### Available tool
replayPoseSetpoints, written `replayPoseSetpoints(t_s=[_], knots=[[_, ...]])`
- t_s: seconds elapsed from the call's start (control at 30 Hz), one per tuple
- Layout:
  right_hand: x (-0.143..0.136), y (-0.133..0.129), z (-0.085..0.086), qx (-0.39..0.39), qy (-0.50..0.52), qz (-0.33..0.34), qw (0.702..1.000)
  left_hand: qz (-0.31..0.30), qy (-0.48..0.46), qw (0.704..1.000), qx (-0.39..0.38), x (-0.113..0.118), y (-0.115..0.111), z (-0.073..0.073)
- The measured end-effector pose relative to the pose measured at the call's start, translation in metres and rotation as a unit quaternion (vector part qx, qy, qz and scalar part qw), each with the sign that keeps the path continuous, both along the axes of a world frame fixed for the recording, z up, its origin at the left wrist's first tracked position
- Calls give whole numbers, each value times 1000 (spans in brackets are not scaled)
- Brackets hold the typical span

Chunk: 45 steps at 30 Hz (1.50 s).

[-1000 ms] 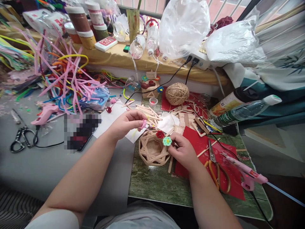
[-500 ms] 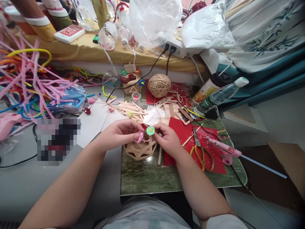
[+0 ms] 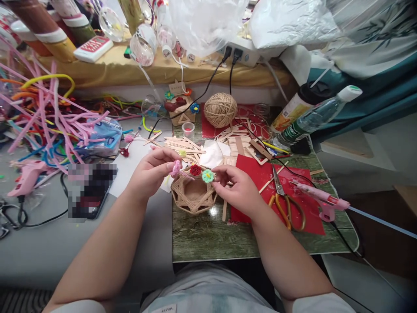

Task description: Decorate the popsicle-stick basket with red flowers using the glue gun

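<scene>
Between the thumb and fingers of my left hand (image 3: pixel 153 171) is a pink crocheted flower (image 3: pixel 176 168) with a thin stem pointing right. My right hand (image 3: pixel 235 184) pinches a mint-green flower (image 3: pixel 207 176) with a yellow centre, at the rim of a twine-wrapped basket (image 3: pixel 194 203). That basket rests on the green wood-patterned board, its round bottom visible inside. A dark red rose (image 3: pixel 195 170) sits at the basket's far rim, between the two hands. Just behind is a small yellow-green flower (image 3: pixel 183 153).
Wooden sticks (image 3: pixel 185 145) and a twine ball (image 3: pixel 220 110) lie behind the basket. Scissors (image 3: pixel 283 198) and a pink glue gun (image 3: pixel 321 198) rest on red sheets at right, near a bottle (image 3: pixel 317 115). Pipe cleaners (image 3: pixel 48 113) crowd the left side.
My left hand has moved left with the pink flower, away from the green one. The red rose and the basket's inside show more. The camera view has shifted slightly.
</scene>
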State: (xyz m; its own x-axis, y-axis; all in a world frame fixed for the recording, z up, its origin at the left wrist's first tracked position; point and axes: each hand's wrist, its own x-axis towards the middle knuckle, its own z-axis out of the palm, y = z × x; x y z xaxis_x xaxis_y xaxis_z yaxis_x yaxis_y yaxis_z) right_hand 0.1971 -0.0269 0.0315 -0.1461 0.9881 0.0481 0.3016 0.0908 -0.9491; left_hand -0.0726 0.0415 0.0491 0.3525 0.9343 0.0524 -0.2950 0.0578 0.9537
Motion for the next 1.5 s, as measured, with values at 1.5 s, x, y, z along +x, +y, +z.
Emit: replayPoseSetpoints(t_s=[1.5], knots=[[-27, -14, 8, 357, -219, -36, 907, -47, 44, 994, -85, -10, 1, 18]])
